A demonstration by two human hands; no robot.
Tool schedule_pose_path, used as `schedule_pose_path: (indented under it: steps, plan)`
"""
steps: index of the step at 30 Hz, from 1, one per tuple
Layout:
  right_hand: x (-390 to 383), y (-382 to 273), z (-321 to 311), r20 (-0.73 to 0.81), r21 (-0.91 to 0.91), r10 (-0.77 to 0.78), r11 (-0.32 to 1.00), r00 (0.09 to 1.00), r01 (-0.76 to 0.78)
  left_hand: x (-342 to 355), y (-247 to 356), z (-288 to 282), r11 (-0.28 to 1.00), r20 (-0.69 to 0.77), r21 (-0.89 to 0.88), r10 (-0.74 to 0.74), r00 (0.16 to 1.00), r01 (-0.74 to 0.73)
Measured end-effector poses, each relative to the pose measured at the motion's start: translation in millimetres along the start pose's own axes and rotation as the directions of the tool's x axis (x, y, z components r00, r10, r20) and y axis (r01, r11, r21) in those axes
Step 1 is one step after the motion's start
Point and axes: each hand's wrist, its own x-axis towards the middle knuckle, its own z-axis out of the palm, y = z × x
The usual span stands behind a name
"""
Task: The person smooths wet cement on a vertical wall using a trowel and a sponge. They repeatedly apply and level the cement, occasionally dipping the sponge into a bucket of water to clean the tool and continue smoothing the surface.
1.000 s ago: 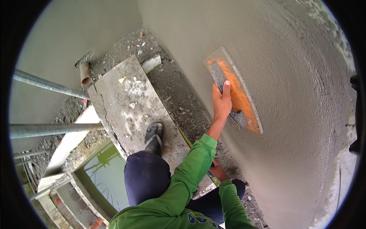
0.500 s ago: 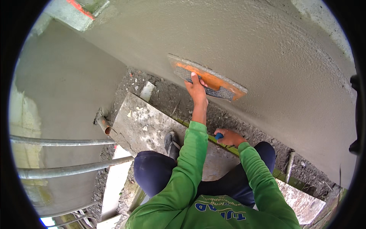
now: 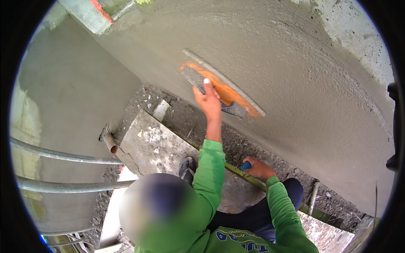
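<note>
My left hand is closed round the handle of an orange and grey plastering float. The float's long edge lies along the wet grey plaster wall, sloping down to the right. Lower and to the right, my right hand is closed on a blue-handled tool. Only the tool's handle end shows clearly; the rest is hidden. That hand is just above the green edge of a board by my knee.
A stained board lies beneath my sandalled foot. Rubble and soil line the wall's base. Metal pipes cross at the left, near a short brown pipe protruding beside the left wall. A blurred patch covers my left knee.
The float in my left hand has shifted slightly left and now slopes more steeply. My right hand, still on the blue handle, sits slightly lower and further right in view.
</note>
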Motion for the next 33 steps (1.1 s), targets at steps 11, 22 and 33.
schedule_pose_path:
  steps: [11, 22, 33]
  plan:
    - [12.5, 42.3, 34.3, 0.078, -0.002, -0.087, 0.996, 0.993, 0.088, -125.3, -3.2, 58.4, 0.982, 0.146, -0.078, -0.16, 0.976, 0.172]
    - [31.3, 126.9, 35.3, -0.026, -0.102, -0.183, 0.979, 0.983, 0.179, -134.9, -21.8, 75.9, 0.965, 0.236, -0.112, -0.206, 0.95, 0.237]
    - [35.7, 75.2, 43.8, 0.148, -0.023, -0.075, 0.997, 0.986, 0.079, -134.9, -45.9, 32.8, 0.904, 0.09, 0.024, -0.428, 0.899, 0.427]
